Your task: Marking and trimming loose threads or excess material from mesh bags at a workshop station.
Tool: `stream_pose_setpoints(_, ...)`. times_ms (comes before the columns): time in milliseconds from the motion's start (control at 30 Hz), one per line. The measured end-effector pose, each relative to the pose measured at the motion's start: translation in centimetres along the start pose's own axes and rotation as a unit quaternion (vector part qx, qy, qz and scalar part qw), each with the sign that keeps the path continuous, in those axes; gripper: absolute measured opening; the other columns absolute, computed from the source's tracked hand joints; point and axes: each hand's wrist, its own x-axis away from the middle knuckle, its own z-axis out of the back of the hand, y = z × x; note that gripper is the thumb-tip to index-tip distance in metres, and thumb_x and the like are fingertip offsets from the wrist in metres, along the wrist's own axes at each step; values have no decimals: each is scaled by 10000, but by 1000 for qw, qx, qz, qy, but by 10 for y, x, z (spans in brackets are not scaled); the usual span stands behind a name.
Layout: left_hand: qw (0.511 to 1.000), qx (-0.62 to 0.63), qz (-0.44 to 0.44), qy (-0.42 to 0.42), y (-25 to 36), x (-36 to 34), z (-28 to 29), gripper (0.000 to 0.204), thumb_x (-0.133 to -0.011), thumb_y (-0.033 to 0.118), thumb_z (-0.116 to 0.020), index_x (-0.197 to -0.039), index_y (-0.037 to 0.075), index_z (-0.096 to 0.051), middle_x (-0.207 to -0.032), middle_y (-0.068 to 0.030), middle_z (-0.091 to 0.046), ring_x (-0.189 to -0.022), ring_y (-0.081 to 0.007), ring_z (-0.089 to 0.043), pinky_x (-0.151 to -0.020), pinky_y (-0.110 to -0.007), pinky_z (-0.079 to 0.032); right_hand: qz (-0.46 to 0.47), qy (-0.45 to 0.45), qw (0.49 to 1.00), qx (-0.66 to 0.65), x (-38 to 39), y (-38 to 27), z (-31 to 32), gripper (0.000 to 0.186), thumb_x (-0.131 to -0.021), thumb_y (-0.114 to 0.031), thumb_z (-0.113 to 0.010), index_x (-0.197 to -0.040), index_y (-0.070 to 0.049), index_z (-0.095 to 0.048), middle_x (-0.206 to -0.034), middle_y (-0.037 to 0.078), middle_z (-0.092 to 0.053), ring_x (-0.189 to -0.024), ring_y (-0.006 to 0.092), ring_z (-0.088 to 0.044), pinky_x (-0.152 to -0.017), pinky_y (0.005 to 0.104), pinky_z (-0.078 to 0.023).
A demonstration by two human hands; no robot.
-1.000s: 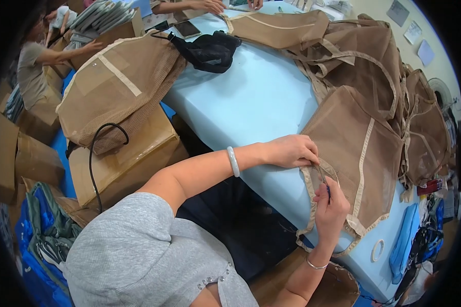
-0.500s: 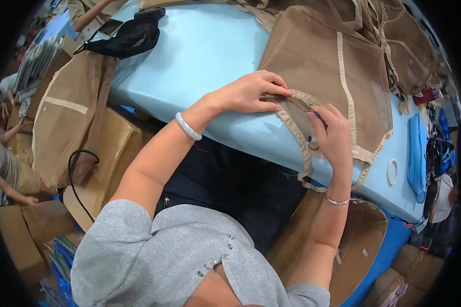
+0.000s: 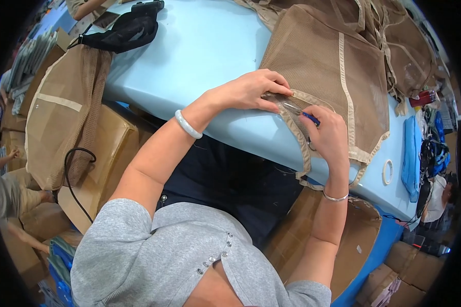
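Observation:
A brown mesh piece [image 3: 312, 56] with beige binding, bag-like in shape, lies on the right of the light blue table and overhangs its near edge. My left hand [image 3: 248, 92] pinches its bound edge between thumb and fingers. My right hand [image 3: 329, 133] is closed around small thread snips [image 3: 311, 118] with a blue handle and thin metal blades. The blades point left toward the pinched edge, close to my left fingertips. Whether they touch a thread there is too small to tell.
More brown mesh pieces [image 3: 410, 56] are heaped at the far right. A white ring [image 3: 388, 172] and a blue pouch [image 3: 411, 158] lie on the table's right end. A black bag [image 3: 130, 30] sits far left, above another mesh piece [image 3: 66, 117]. Cardboard boxes [image 3: 107, 148] stand beside me.
The snips in my right hand have swung flatter, and their blades have turned more toward my left fingertips. My left hand keeps its pinch in almost the same place.

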Motion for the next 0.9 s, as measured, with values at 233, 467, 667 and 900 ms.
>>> stream_pose_setpoints(233,1000,2,3,4,-1,-1,-1,489,-820,246,-736,-1273,99,-627,-1255,-59,-584,-1179,-249,-527,-1014,-370,-445,-7,-6,1000,22,-2,0,0,151,-833,-187,-684,-879,-44,-692,-833,124,-678,-769,314,-647,-696,390,-503)
stream_pose_setpoints(467,999,29,-7,11,0,-1,-1,485,-797,218,-758,-1245,77,-639,-1234,-79,-592,-1158,-263,-532,-993,-363,-459,5,-8,1000,20,-3,3,1,148,-829,-185,-686,-877,-46,-697,-833,127,-680,-771,317,-648,-695,391,-504)
stream_pose_setpoints(667,1000,19,-4,13,0,-1,-2,487,-799,229,-754,-1246,75,-638,-1230,-77,-594,-1157,-259,-530,-1000,-364,-453,0,-16,1000,18,-4,2,2,147,-826,-180,-690,-874,-42,-705,-842,128,-687,-766,310,-652,-695,383,-506)
stream_pose_setpoints(900,1000,8,-1,14,0,-1,-2,484,-799,242,-752,-1244,84,-644,-1228,-69,-597,-1151,-261,-532,-1008,-365,-444,6,-13,1000,11,-4,3,3,149,-824,-182,-692,-870,-42,-705,-832,122,-686,-754,303,-651,-693,380,-506)
